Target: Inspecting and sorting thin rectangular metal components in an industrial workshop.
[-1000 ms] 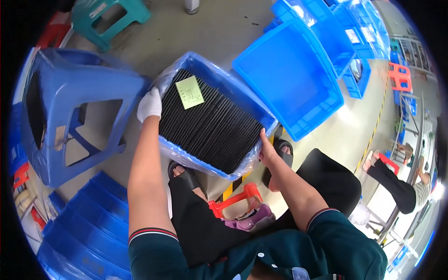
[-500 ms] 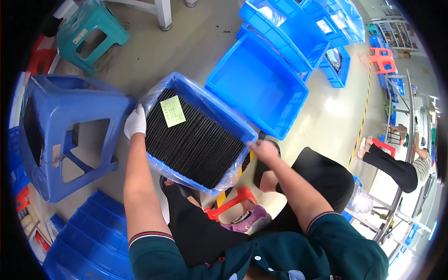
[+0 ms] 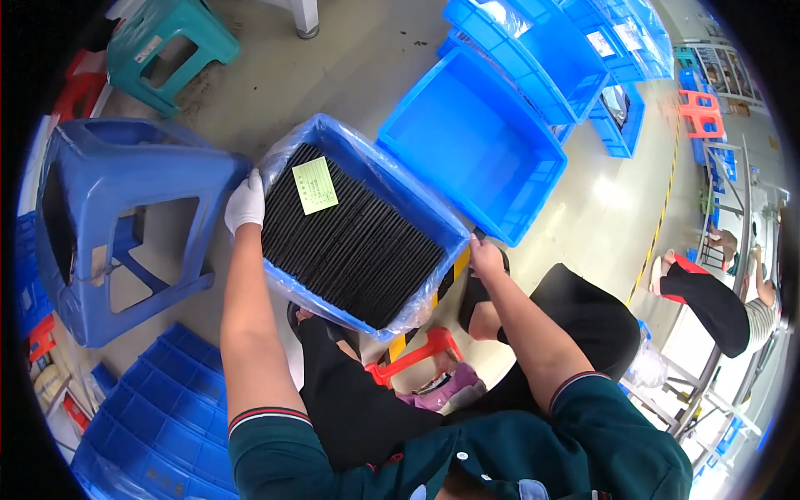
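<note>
The left hand (in a white glove) grips the left rim of a blue bin, and the bare right hand grips its right corner, so the bin hangs between them above the lap. A clear bag lines it, packed with black strips; a green slip lies on top. Just left stands a blue stool, beyond it an empty crate
</note>
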The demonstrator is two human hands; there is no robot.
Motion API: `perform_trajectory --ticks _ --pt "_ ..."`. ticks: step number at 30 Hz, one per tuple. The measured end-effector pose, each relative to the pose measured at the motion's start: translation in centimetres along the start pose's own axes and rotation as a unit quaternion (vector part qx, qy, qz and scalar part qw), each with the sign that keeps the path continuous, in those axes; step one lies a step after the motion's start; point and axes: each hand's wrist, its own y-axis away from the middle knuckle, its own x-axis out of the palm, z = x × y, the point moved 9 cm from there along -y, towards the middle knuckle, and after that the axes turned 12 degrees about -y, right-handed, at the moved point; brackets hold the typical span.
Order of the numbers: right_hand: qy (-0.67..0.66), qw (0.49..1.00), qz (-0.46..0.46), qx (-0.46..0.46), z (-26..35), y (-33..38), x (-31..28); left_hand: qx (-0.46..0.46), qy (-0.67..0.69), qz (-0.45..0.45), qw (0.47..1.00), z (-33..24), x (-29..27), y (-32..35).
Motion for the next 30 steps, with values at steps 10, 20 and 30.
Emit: perform_trajectory --ticks 10,20,30 --pt "0.559 0.72 0.383 -0.149 17.6 7.4 -2.3 0.048 0.024 -0.034 0.998 3.5 0.4 -0.1" --pt "0.042 0.852 0.117 -0.508 20.1 25.5 -25.0 0.139 -0.101 -0.117 0.978 -2.9 -11.0 6.0" --pt "0.225 0.888 -0.015 -0.4 13.9 31.3 -26.4 0.253 -0.332 -0.08 0.905 0.8 -23.0 38.3"
